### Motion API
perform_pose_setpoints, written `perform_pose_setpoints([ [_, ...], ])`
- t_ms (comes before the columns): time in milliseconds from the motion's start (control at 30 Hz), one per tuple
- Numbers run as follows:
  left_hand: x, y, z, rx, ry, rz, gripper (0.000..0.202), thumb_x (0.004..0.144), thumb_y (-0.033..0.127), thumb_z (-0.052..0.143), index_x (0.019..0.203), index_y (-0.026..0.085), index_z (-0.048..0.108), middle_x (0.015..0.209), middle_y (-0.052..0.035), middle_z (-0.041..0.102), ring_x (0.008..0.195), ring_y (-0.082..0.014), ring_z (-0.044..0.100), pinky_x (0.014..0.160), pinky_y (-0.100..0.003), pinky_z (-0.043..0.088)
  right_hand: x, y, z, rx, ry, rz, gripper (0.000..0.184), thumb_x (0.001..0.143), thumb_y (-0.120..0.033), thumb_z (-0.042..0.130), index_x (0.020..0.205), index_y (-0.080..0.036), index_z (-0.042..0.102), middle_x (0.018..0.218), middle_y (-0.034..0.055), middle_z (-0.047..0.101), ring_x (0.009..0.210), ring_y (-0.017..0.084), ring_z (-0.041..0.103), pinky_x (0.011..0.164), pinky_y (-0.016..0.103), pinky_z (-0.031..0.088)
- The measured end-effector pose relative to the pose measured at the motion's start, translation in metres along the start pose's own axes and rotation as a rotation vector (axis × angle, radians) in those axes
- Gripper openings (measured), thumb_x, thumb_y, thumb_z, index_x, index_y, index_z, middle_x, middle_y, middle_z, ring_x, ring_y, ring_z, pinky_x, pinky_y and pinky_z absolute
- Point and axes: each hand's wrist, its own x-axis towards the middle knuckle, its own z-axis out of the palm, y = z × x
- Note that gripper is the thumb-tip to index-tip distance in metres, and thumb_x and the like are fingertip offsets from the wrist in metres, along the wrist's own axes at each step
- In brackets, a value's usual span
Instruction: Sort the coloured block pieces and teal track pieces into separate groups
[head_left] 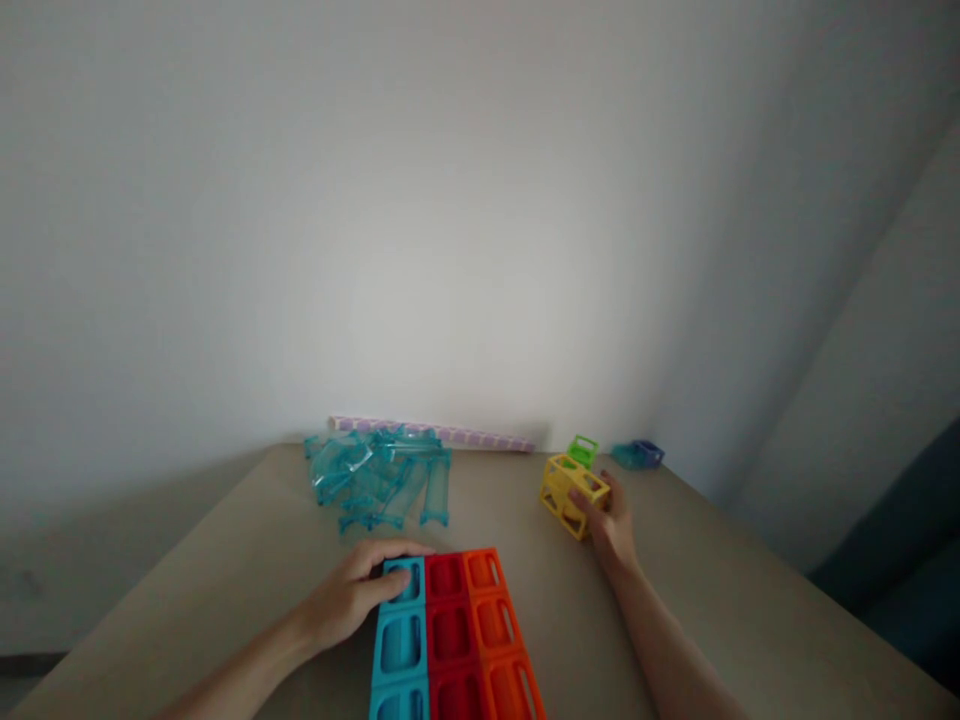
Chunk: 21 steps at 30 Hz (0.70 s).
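Pale wall (480, 250), smooth and matt, beyond both grips. Below it the desk (495, 505), beige and plain-surfaced. Dark teal mass (900, 570), perhaps cloth, well right of the right grip.

Block assembly (452, 620), mostly to the near right of the left grip (356, 592): rigid-looking plastic, rows of rounded rectangular hollows, coloured blue, red and orange. Left grip clasps its far left corner, thumb on the blue end cell; I'd judge this is to steady it. Near end runs out of sight.

Beyond the left grip, a heap of see-through blue pieces (436, 490), glossy, trough-like, overlapping; perhaps pushed back for working room. Behind them, against the wall, a slim patterned roll (480, 438), white and lilac.

Right grip (613, 525) pinches a yellow frame (556, 488), boxy, open-sided, thumb on the near side, fingers beyond. The windows likely give easy purchase. Whether it touches the desk, can't tell.

Just past that grip, a small green frame (585, 448). Farther right, a purple piece (651, 454) beside a translucent teal piece (624, 457).
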Motion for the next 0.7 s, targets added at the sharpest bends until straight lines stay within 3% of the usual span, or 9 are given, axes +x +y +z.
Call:
perform_pose_setpoints([
  [133, 0.001, -0.005, 0.000, 0.013, -0.020, -0.007, 0.033, 0.079, 0.032, 0.060, 0.109, 0.021, 0.071, 0.108, -0.0068, 0.071, 0.101, -0.0274, 0.062, 0.090, -0.035, 0.043, 0.001, -0.005, 0.010, 0.037, -0.103, 0.023, 0.076, 0.061, -0.052, 0.071, 0.125, -0.016, 0.050, 0.111, 0.0145, 0.066, 0.093, 0.029, 0.065, 0.074, 0.040, 0.054],
  [467, 0.006, -0.010, 0.000, 0.052, -0.101, -0.005, 0.034, 0.086, 0.035, 0.053, 0.114, 0.023, 0.068, 0.102, -0.0040, 0.073, 0.094, -0.0234, 0.064, 0.085, -0.030, 0.045, -0.012, -0.024, 0.022, 0.161, -0.236, 0.095, 0.054, 0.058, -0.044, 0.078, 0.100, -0.015, 0.059, 0.091, 0.0098, 0.070, 0.080, 0.027, 0.066, 0.066, 0.036, 0.055],
  [700, 0.006, -0.009, -0.002, 0.073, -0.022, 0.007, 0.034, 0.085, 0.042, 0.055, 0.105, 0.020, 0.072, 0.109, -0.0067, 0.071, 0.103, -0.0254, 0.061, 0.089, -0.031, 0.044, -0.033, -0.049, 0.037, 0.396, -0.379, 0.186, 0.039, 0.063, -0.040, 0.075, 0.091, -0.018, 0.060, 0.081, 0.0043, 0.071, 0.071, 0.025, 0.067, 0.060, 0.033, 0.054],
])
